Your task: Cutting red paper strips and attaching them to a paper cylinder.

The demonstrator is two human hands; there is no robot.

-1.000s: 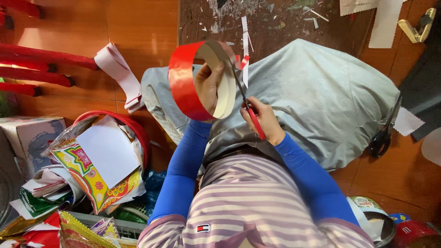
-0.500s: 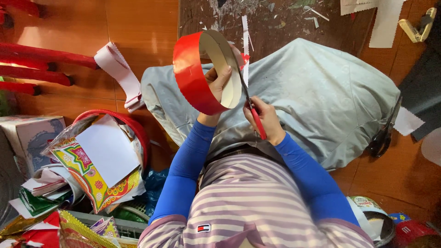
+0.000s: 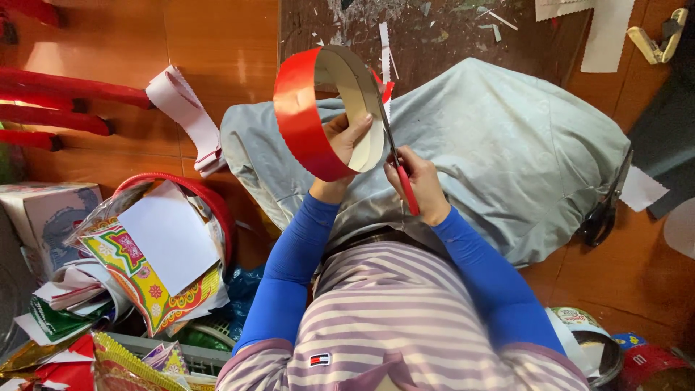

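Note:
My left hand (image 3: 346, 141) grips a wide paper ring (image 3: 308, 116), glossy red outside and cream inside, held up over my lap. My right hand (image 3: 420, 181) holds red-handled scissors (image 3: 394, 159) whose blades run up along the ring's right edge. A thin white zigzag-edged strip (image 3: 384, 43) hangs off above the blades. A grey cloth (image 3: 507, 145) covers my lap under both hands.
A white zigzag paper strip (image 3: 184, 112) lies on the wooden floor at left. A red basket (image 3: 206, 199) with patterned and white paper sheets sits lower left. Black scissors (image 3: 604, 210) lie at right by the cloth. Tape rolls (image 3: 586, 337) sit lower right. Paper scraps litter the dark mat (image 3: 434, 22).
The ring has turned a little in my left hand, and the scissors have moved along its edge.

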